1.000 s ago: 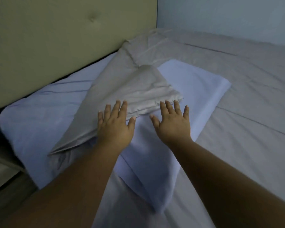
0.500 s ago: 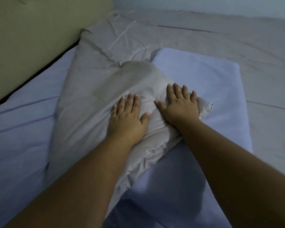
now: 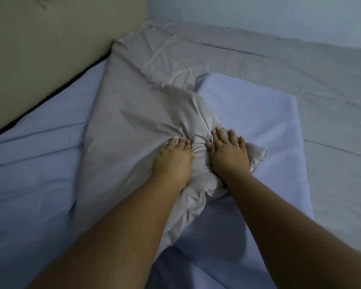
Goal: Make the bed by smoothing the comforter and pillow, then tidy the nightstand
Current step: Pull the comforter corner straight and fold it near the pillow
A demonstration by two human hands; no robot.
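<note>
Both hands press palm-down on a folded-over corner of the grey comforter (image 3: 133, 126), side by side and nearly touching. The left hand (image 3: 173, 161) lies flat with its fingers (image 3: 182, 142) curled slightly into the cloth, which bunches into creases between the two thumbs. The right hand (image 3: 230, 155) is spread flat on the same fold, fingers extended, grasping nothing; just to its right the tip of the comforter corner (image 3: 258, 152) pokes out. Neither hand is closed around the fabric; whether the left fingertips pinch a wrinkle cannot be told.

The comforter runs from under the hands away toward the far side of the bed, where it lies wrinkled across the mattress. A pale lavender pillow (image 3: 258, 113) sits beneath and to the right of the hands, partly covered by the grey fold. To the left of the hands lies lavender bedding (image 3: 33, 163), and beyond it the padded olive headboard (image 3: 50, 49). A pale wall (image 3: 258, 11) stands beyond the hands.
</note>
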